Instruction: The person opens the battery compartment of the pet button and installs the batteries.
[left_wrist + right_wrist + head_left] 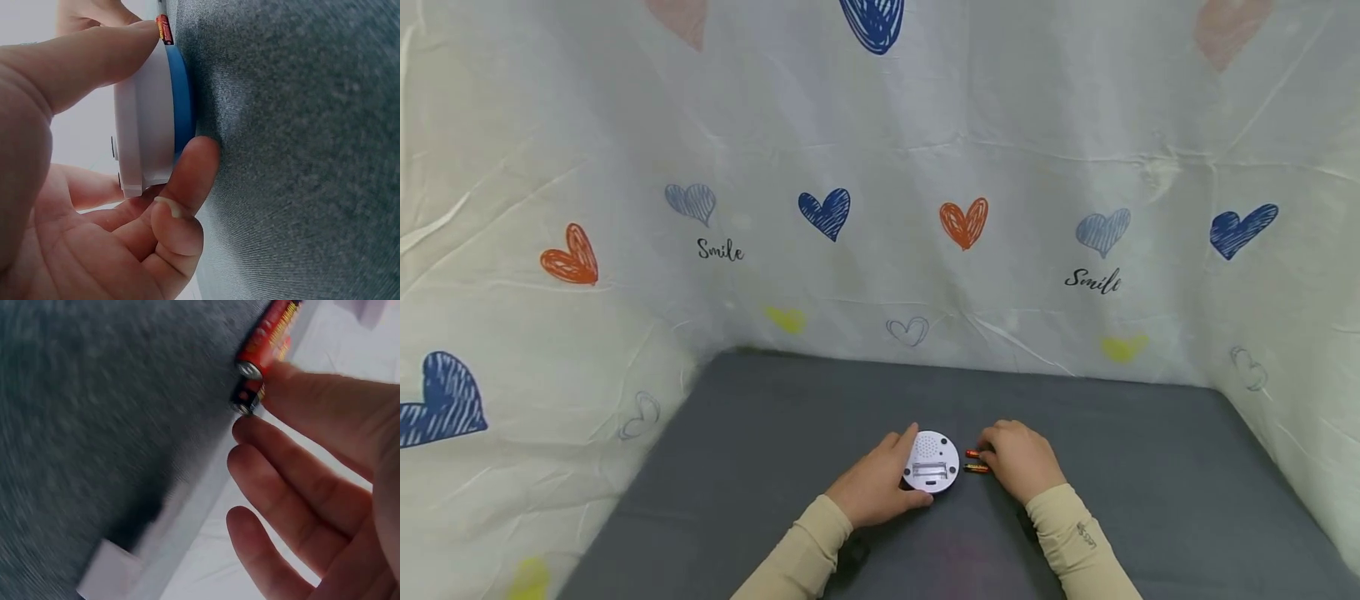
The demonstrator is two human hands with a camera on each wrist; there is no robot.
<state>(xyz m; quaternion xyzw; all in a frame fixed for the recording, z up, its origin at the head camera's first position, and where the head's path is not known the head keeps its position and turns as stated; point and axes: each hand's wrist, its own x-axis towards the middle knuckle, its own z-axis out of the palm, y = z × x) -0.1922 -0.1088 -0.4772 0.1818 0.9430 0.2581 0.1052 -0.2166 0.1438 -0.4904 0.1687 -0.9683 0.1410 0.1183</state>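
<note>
A round white device (934,450) lies with its bare battery compartment facing up; small holes and dark feet dot that face. My left hand (880,483) grips it by the rim, thumb on one side and fingers on the other. In the left wrist view its lower part is a blue base (182,100) against the table. Two red-and-black batteries lie right of the device. My right hand (1018,458) pinches the farther battery (245,397) between thumb and index finger, other fingers loosely bent. The nearer battery (977,468) lies beside the thumb.
A dark grey cloth (790,417) covers the table. White curtains (880,283) printed with hearts and "Smile" hang behind it and at both sides. A blurred pale block (109,572) shows at the lower left of the right wrist view; its kind cannot be told.
</note>
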